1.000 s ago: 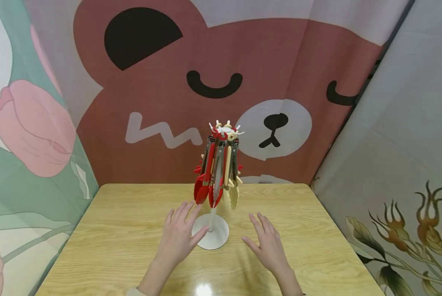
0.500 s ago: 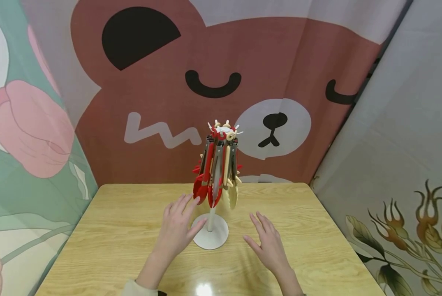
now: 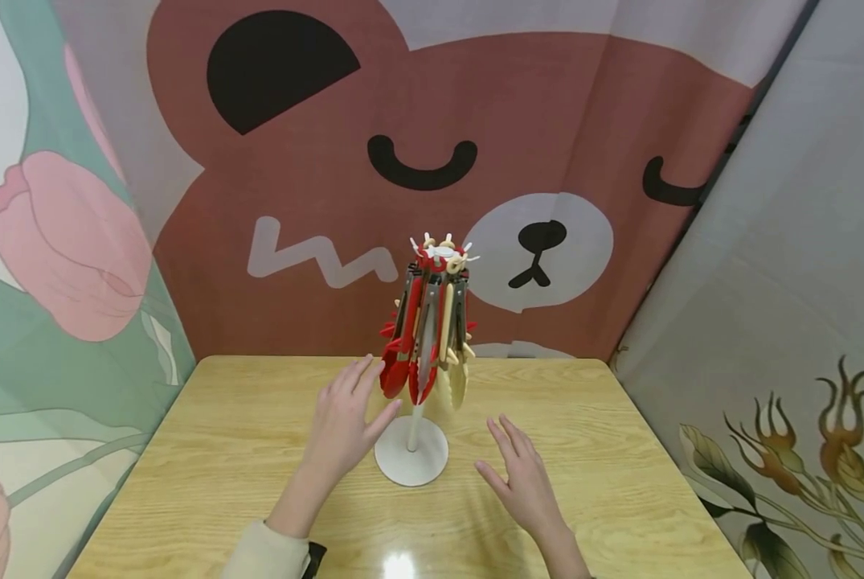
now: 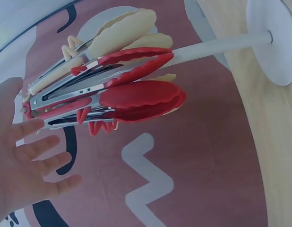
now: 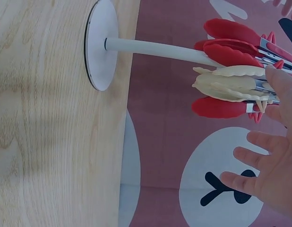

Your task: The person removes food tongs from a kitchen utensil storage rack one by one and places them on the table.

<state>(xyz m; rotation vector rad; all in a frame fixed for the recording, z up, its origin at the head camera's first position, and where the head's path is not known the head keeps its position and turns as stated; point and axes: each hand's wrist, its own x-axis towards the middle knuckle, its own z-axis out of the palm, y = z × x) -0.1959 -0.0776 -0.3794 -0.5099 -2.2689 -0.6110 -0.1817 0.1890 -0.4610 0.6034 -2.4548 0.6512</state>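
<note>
A white stand [image 3: 411,466] with a round base and a thin pole rises from the table. Around its hooked top hang several kitchen tongs, some with red tips [image 3: 395,376] and some with cream tips [image 3: 458,386], their arms of metal. To the left of the stand my left hand [image 3: 341,418] hovers, fingers spread, near the red tongs and holding nothing. On the other side my right hand [image 3: 524,478] is lower and farther off, its fingers apart and nothing in them. Both wrist views show the hanging tongs [image 4: 141,97] beyond the spread fingers.
The stand rests on a light wooden table [image 3: 222,466]. Behind it hangs a curtain [image 3: 294,193] printed with a bear. Flowered curtains close off the left and right sides.
My left hand has moved forward and up along the left of the stand, and more of its sleeve shows. The right hand has barely moved. The tongs hang as before.
</note>
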